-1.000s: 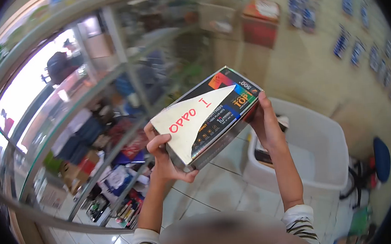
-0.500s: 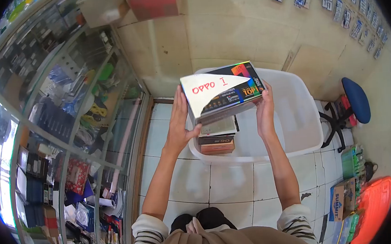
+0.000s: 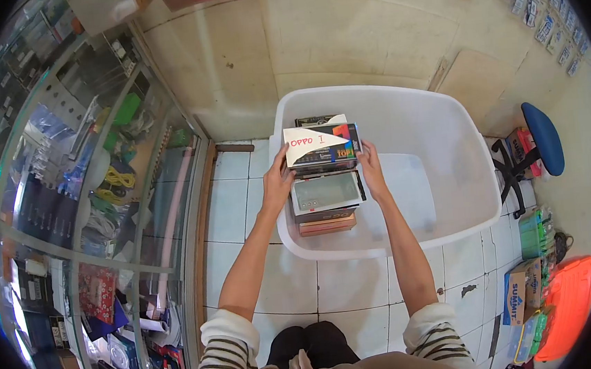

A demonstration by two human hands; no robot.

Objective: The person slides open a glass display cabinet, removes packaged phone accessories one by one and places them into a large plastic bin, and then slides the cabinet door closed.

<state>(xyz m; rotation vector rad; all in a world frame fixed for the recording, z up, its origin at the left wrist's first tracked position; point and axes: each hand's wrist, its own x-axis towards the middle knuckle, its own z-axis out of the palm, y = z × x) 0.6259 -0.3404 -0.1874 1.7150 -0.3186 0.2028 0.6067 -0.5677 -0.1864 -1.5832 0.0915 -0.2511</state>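
Between my two hands is a black and white box [image 3: 320, 146] with red handwriting, "OPPO I". My left hand [image 3: 279, 184] grips its left end, and my right hand [image 3: 370, 168] presses on its right end. The box is over the left part of a large white plastic tub [image 3: 457, 172]; whether it rests on something there I cannot tell. Nearer to me in the tub is a stack of boxes, with a greyish-green phone box [image 3: 327, 192] on top and an orange-brown box [image 3: 328, 225] at the bottom. Another box [image 3: 332, 120] shows partly behind the held one.
A glass display cabinet [image 3: 104, 220] full of goods stands on the left. To the right are a blue chair [image 3: 543, 138], a "SUMMIT" carton [image 3: 523, 293] and an orange lid [image 3: 569, 308]. Small packets [image 3: 545, 29] hang on the wall behind the tub.
The held box has gone down and away from me, into the tub's left part. Both hands moved with it. More of the stack's top shows now, and the view has shifted.
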